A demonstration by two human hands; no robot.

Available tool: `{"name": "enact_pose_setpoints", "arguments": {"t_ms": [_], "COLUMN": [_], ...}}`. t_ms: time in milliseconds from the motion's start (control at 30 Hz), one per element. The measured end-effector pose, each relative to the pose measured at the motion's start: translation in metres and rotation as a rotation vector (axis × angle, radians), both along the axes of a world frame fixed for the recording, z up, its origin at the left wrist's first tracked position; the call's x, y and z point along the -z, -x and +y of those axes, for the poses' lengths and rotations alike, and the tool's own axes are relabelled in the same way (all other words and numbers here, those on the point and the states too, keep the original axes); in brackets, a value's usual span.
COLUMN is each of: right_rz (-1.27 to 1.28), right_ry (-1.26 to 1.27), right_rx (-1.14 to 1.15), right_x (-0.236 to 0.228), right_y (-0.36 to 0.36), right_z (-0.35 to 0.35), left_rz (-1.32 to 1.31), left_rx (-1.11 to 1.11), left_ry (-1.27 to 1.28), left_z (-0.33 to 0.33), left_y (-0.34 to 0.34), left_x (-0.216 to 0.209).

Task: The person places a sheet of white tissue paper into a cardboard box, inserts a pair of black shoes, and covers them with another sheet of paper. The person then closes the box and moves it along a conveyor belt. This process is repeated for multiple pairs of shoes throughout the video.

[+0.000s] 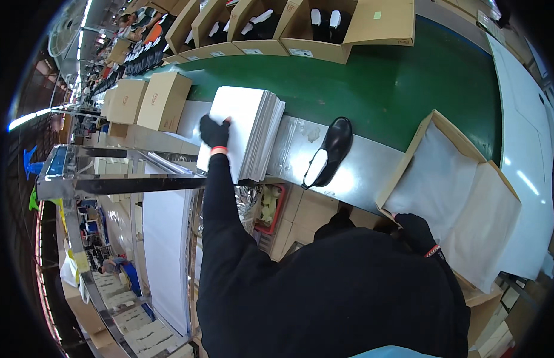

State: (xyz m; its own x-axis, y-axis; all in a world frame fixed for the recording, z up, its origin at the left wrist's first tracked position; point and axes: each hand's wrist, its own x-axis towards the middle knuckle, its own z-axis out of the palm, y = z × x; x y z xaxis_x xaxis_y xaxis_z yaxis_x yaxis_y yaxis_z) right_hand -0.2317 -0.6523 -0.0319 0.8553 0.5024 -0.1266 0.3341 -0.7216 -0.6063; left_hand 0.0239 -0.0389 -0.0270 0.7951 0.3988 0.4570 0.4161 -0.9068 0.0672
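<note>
My left hand (215,132), in a black glove, rests flat on the top sheet of a stack of white paper (244,128) on the metal ledge. My right hand (415,230), also gloved, grips the near edge of an open cardboard shoe box (408,161) lined with white tissue paper (450,191). Between the stack and the box a single black shoe (329,149) lies on the ledge, its pale insole showing.
A green conveyor belt (396,83) runs behind the ledge, carrying open cartons with black shoes (322,21) at the far side and closed cardboard boxes (163,98) to the left. A metal frame (110,173) and white sheets stand at my left.
</note>
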Motion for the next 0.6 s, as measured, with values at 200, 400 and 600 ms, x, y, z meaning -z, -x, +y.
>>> {"name": "enact_pose_setpoints", "arguments": {"t_ms": [200, 400, 600], "right_rz": [0.127, 0.071, -0.156], "right_ry": [0.024, -0.119, 0.342], "right_rx": [0.043, 0.096, 0.463], "right_x": [0.002, -0.014, -0.054], "right_y": [-0.023, -0.031, -0.041], "right_z": [0.033, 0.052, -0.029], "left_rz": [0.412, -0.292, 0.057], "left_rx": [-0.294, 0.277, 0.86], "left_ry": [0.188, 0.078, 1.061], "left_z": [0.012, 0.04, -0.167], "left_y": [-0.006, 0.014, 0.038], "left_x": [-0.026, -0.078, -0.175]}}
